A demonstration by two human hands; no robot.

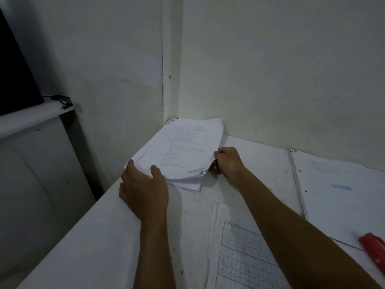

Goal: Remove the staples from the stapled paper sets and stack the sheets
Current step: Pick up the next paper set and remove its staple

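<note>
At table corner, left hand [143,189] grip and right hand [227,161] grip pinching paper stack [183,149] edges

1. Two bare forearms show, both uncovered from the lower edge of the view up to the wrists; no sleeve covers any part of them that can be seen.
2. The left hand [143,189] is bare: no glove, and no ring, watch or band shows on it or on its wrist.
3. The right hand [228,161] is likewise bare, with nothing worn on the knuckles or the wrist that face the camera.
4. The forearms are slim and smooth in outline, with no marks, tape or straps to be made out in the dim light.
5. Fingernails are too small and blurred to tell.
</note>
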